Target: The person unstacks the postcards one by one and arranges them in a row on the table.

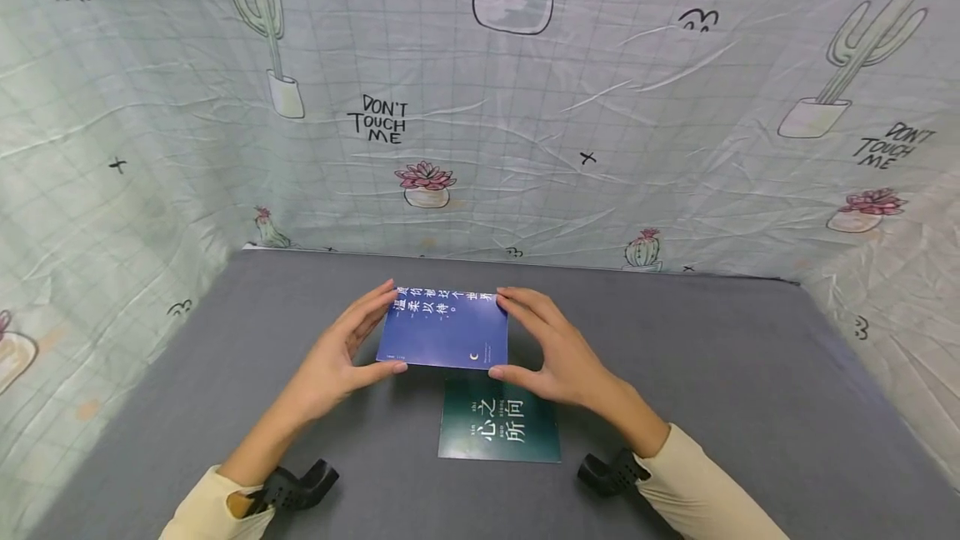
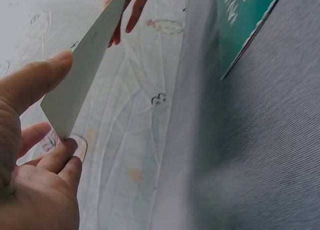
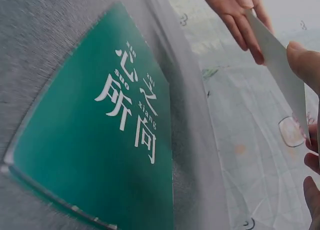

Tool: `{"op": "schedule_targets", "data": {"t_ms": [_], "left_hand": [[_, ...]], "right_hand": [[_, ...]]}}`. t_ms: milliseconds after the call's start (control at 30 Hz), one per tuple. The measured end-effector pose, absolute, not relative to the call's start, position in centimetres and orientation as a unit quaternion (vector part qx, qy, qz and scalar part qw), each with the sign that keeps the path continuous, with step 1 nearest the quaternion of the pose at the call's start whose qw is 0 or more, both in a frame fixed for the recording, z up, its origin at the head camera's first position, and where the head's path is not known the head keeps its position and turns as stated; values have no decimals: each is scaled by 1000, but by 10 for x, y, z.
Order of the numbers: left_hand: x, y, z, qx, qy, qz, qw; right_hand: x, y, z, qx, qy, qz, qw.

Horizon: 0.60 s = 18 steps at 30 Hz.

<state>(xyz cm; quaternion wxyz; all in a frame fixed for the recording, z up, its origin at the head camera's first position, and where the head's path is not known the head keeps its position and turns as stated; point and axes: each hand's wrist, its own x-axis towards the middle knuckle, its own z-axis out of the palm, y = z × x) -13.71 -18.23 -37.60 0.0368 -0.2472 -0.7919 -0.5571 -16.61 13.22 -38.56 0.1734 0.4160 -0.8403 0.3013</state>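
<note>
A blue card (image 1: 442, 336) with white Chinese writing and a small moon is held up above the grey table, between both hands. My left hand (image 1: 333, 365) pinches its left end, thumb at the near corner and fingertips at the far one. At the opposite end my right hand (image 1: 558, 352) pinches it the same way. Both wrist views show the card's pale underside (image 2: 82, 75). On the table below lies a green card (image 3: 95, 135) with white characters, its far edge partly covered by the blue card and right hand in the head view.
Grey cloth covers the table (image 1: 720, 407). Behind it and along the sides hangs a pale curtain (image 1: 525, 123) printed with cacti and lettering. A black wrist camera mount (image 1: 296, 488) sits at the left wrist, another mount (image 1: 611, 473) at the right.
</note>
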Motion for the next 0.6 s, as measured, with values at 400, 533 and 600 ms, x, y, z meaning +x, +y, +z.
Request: {"op": "schedule_targets", "data": {"t_ms": [400,533,600], "left_hand": [[-165,-200,-373,-206,-826,-523,42],[-176,-208,-377,-213,-831,-511,52],[-182,-212,-379,-217,-832,-508,54]], "right_hand": [[-197,110,-389,392,-862,288,143],[-206,103,-388,380,-867,297,127],[-210,99,-389,373,-869,301,122]]}}
